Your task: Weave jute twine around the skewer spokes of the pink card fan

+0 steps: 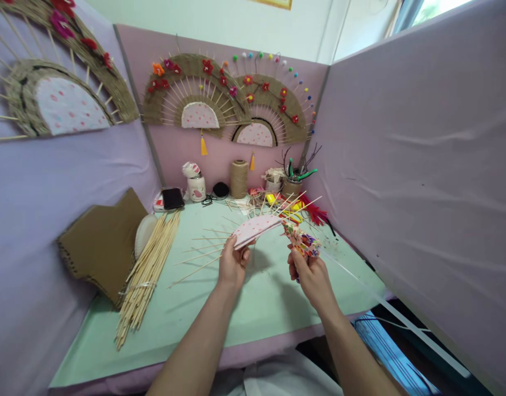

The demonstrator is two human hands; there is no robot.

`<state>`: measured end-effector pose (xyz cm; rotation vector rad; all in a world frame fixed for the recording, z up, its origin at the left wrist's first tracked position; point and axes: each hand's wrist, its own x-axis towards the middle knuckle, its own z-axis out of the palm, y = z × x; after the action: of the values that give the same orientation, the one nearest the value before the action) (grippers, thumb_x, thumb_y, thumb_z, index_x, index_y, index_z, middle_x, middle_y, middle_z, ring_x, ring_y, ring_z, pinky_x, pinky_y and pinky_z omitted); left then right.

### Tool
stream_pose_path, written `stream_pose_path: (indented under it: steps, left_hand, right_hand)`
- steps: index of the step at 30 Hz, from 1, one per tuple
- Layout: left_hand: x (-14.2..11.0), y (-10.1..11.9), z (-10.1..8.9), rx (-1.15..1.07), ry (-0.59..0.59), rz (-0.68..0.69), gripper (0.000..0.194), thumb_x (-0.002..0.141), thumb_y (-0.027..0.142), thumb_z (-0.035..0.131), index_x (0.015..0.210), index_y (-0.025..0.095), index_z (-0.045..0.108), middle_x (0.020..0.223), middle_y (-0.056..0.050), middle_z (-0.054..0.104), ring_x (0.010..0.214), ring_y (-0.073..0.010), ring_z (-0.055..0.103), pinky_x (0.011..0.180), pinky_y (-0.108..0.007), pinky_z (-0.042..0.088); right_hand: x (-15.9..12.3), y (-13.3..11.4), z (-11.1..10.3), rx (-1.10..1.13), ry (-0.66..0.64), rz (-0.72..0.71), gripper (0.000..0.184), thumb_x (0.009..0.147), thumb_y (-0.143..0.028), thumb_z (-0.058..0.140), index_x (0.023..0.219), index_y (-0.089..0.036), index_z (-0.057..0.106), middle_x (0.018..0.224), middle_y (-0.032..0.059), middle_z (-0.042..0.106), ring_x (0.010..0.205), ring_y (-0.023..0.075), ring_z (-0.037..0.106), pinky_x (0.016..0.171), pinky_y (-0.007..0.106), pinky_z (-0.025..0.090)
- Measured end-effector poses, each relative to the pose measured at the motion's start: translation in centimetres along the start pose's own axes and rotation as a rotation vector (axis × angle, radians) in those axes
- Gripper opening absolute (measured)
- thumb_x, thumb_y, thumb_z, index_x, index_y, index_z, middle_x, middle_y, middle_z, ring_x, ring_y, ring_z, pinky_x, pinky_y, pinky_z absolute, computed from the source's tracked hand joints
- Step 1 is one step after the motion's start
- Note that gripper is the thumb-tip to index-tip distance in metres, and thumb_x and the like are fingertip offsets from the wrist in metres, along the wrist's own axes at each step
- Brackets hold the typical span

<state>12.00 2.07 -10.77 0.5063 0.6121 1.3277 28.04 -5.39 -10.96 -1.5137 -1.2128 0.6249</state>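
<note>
My left hand (233,264) is closed around the near edge of a half-round fan piece (257,226) covered in white cloth with pink dots. Thin bamboo sticks (201,249) radiate from it to the left and the far side. In my right hand (313,275) is a glue gun (300,240) with a colourful floral pattern, its nose at the right corner of the fan piece. A long translucent glue stick (393,302) runs from its back toward the lower right. Both hands are above the pale green table (203,324).
A bundle of bamboo sticks (148,280) and cut cardboard (102,242) lie at left. Along the back stand a twine spool (238,179), a jar (196,188) and a pot with green-handled pliers (293,187). Yellow scissors (293,216) lie behind the glue gun. Finished fans (195,91) hang on the partition.
</note>
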Motion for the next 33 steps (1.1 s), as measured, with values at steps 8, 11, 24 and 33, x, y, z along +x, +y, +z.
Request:
stream_pose_path:
  steps: [8,11,24,33]
  left_hand:
    - [-0.06,-0.38,-0.05,0.001,-0.008,0.014,0.035,0.069,0.038,0.067,0.093,0.016,0.057,0.075,-0.006,0.070,0.049,-0.0077,0.052,0.041,-0.020,0.024]
    - [-0.13,-0.38,0.00,0.007,-0.013,0.018,0.035,0.069,0.038,0.067,0.093,0.016,0.057,0.074,-0.006,0.070,0.050,-0.0081,0.052,0.042,-0.020,0.025]
    - [-0.26,-0.34,0.10,0.027,-0.011,0.023,0.035,0.070,0.039,0.066,0.094,0.015,0.057,0.073,-0.006,0.069,0.050,-0.0086,0.050,0.043,-0.021,0.024]
    - [-0.30,-0.33,0.09,0.053,-0.030,0.017,0.035,0.071,0.040,0.064,0.094,0.014,0.057,0.070,-0.007,0.069,0.044,-0.0060,0.042,0.042,-0.020,0.022]
  right_hand:
    - [0.26,0.42,0.14,-0.031,0.028,0.015,0.051,0.088,-0.061,0.042,0.060,-0.019,0.055,0.049,0.0015,0.055,0.048,0.0151,0.052,0.051,0.026,0.040]
    - [0.22,0.40,0.05,-0.083,0.035,0.018,0.052,0.088,-0.060,0.040,0.058,-0.020,0.055,0.048,0.0019,0.056,0.049,0.0154,0.053,0.053,0.026,0.040]
    - [0.29,0.26,-0.12,-0.136,0.029,-0.002,0.055,0.089,-0.059,0.038,0.052,-0.021,0.054,0.048,0.0038,0.058,0.050,0.0169,0.055,0.055,0.027,0.041]
    - [0.24,0.08,-0.14,-0.186,0.034,-0.006,0.059,0.090,-0.056,0.036,0.045,-0.021,0.052,0.046,0.0038,0.057,0.049,0.0160,0.053,0.058,0.027,0.039]
